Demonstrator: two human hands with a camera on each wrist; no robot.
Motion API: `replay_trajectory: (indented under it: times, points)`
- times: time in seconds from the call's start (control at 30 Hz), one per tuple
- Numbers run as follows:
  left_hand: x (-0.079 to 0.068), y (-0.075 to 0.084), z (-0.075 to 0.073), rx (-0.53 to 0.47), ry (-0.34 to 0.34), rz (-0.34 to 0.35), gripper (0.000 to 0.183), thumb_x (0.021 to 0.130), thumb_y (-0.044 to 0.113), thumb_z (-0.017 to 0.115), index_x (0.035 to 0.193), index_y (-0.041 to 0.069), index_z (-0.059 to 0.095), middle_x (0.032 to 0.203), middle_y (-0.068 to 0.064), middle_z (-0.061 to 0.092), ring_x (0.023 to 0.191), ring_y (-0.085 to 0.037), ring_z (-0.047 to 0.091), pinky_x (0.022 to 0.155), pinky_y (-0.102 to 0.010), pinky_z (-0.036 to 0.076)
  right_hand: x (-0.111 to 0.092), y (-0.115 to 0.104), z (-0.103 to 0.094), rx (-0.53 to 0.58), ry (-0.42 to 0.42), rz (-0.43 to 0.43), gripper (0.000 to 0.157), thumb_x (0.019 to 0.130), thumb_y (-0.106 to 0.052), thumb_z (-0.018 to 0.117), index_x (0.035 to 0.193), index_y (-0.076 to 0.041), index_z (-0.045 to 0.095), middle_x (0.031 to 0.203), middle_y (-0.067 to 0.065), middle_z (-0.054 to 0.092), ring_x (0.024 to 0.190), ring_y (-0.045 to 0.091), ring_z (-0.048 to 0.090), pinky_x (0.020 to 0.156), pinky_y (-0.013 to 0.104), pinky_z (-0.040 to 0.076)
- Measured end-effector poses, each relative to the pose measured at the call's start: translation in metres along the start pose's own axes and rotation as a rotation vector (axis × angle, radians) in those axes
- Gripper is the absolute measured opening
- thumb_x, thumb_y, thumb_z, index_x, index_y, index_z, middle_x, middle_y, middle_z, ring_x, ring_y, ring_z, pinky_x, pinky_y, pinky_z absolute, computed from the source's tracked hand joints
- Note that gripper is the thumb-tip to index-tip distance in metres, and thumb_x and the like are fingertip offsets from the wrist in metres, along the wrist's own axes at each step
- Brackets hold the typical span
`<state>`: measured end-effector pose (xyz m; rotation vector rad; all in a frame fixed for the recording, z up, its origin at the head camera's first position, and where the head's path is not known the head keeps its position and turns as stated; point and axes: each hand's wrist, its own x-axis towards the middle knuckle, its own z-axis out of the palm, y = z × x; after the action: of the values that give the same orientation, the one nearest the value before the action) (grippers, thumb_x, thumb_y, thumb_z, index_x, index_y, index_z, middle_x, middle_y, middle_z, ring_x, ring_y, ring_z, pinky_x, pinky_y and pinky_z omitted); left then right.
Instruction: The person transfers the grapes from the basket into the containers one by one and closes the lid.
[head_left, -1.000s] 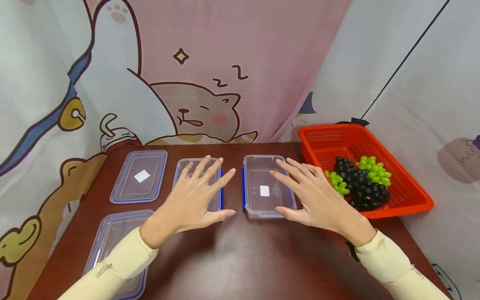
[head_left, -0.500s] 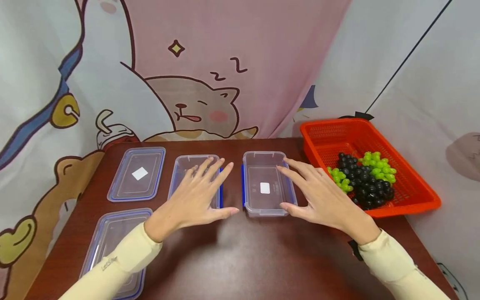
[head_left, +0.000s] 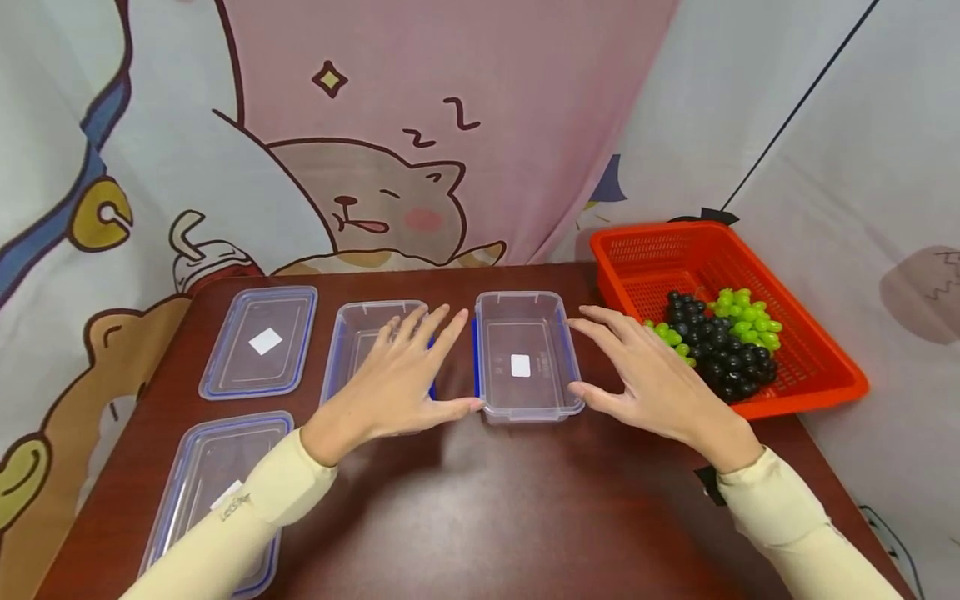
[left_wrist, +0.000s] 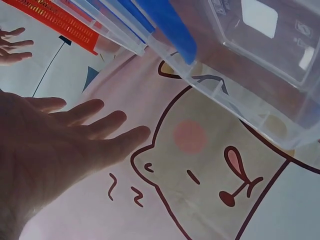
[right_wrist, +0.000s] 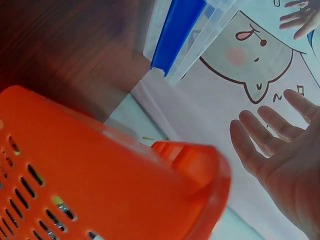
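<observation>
The left hand (head_left: 397, 375) hangs over the left container (head_left: 360, 333), while the right hand (head_left: 648, 375) stands just beside the right container (head_left: 525, 333). In each, the grip is released, fingers spread with nothing held. Both thumbs angle toward the right container, a stance that seems meant to frame it from either side, though I cannot tell whether a thumb tip touches its rim. That container sits lidless on the tabletop (head_left: 540, 500), its blue side flaps (right_wrist: 177, 37) hanging down, likely so its mouth is free. The far lid (head_left: 281, 321) and near lid (head_left: 217, 467) lie flat at the left (the latter partly hidden by the left sleeve (head_left: 225, 529)), probably set aside to leave working room. The red basket (head_left: 802, 358) stands at the right, its black grapes (head_left: 708, 337) and green grapes (head_left: 746, 321) lying together, presumably for easy reach.
</observation>
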<state>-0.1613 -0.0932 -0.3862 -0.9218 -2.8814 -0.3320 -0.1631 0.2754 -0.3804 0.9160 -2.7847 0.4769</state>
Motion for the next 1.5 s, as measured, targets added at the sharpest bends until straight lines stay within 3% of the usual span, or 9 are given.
replay_trajectory:
  times: [0.43, 0.8, 1.33, 1.5]
  points:
    - [0.008, 0.003, 0.009, -0.056, -0.009, -0.035, 0.118, 0.091, 0.089, 0.054, 0.177, 0.017, 0.018, 0.174, -0.024, 0.030, 0.156, -0.049, 0.032, 0.122, -0.069, 0.026, -0.006, 0.013, -0.004, 0.016, -0.008, 0.087, 0.076, 0.101, -0.053, 0.073, 0.166, -0.024, 0.046, 0.169, 0.008, 0.040, 0.148, 0.039, 0.046, 0.110, 0.071, 0.044]
    - [0.023, 0.011, 0.016, -0.077, -0.043, -0.041, 0.123, 0.089, 0.090, 0.057, 0.177, 0.016, 0.015, 0.173, -0.026, 0.031, 0.156, -0.049, 0.034, 0.124, -0.067, 0.026, -0.014, 0.023, -0.007, 0.028, 0.032, 0.099, 0.055, 0.113, -0.041, 0.059, 0.165, -0.026, 0.048, 0.166, 0.004, 0.045, 0.150, 0.033, 0.044, 0.113, 0.068, 0.042]
    - [0.027, 0.013, 0.026, -0.109, -0.083, -0.062, 0.124, 0.088, 0.089, 0.060, 0.176, 0.011, 0.018, 0.168, -0.029, 0.038, 0.154, -0.045, 0.039, 0.120, -0.066, 0.033, -0.023, 0.039, -0.016, 0.067, 0.049, 0.163, 0.058, 0.114, -0.038, 0.059, 0.168, -0.023, 0.043, 0.167, 0.008, 0.043, 0.150, 0.036, 0.043, 0.110, 0.073, 0.042]
    - [0.030, 0.016, 0.032, -0.114, -0.109, -0.078, 0.125, 0.089, 0.092, 0.055, 0.177, 0.012, 0.015, 0.169, -0.028, 0.037, 0.155, -0.043, 0.037, 0.121, -0.065, 0.032, -0.027, 0.047, -0.015, 0.075, 0.066, 0.180, 0.055, 0.115, -0.036, 0.056, 0.167, -0.021, 0.046, 0.166, 0.010, 0.045, 0.149, 0.038, 0.044, 0.110, 0.073, 0.041]
